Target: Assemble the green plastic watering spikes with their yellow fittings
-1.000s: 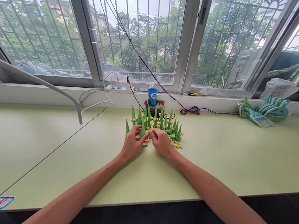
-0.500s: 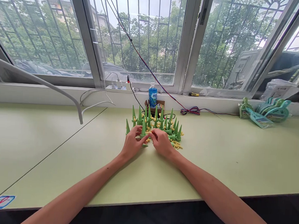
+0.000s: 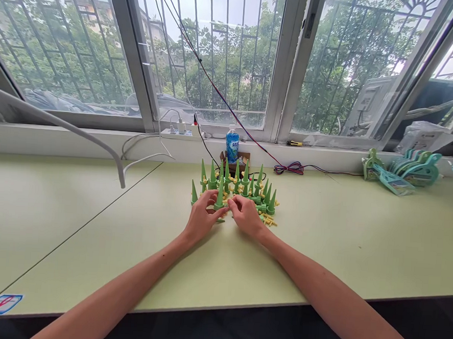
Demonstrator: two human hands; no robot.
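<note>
Front centre: left hand (image 3: 201, 215) around the base of one spike (image 3: 220, 194); right hand (image 3: 245, 216) just beside, to its right.
Table (image 3: 340, 248): more spikes (image 3: 246, 180) behind and right, pegs (image 3: 268, 220) among them.
Behind the spikes: bottle (image 3: 232, 148) at a carton (image 3: 244, 159).
Sill (image 3: 59, 141): power strip (image 3: 178, 134) left of bottle, small tool (image 3: 294, 143) right.
Right rear: cable coil (image 3: 293, 168), packs (image 3: 422, 172) farther right.

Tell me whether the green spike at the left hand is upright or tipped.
Upright: the green spike at the left hand points up, wider end below.

Cones (image 3: 220, 195) plain green; small fittings (image 3: 270, 221) yellow; tabletop (image 3: 322, 242) pale yellow-green. Bottle (image 3: 232, 148) blue, cap (image 3: 232, 127) white; corner label (image 3: 2, 304) blue-bordered, red-marked.
</note>
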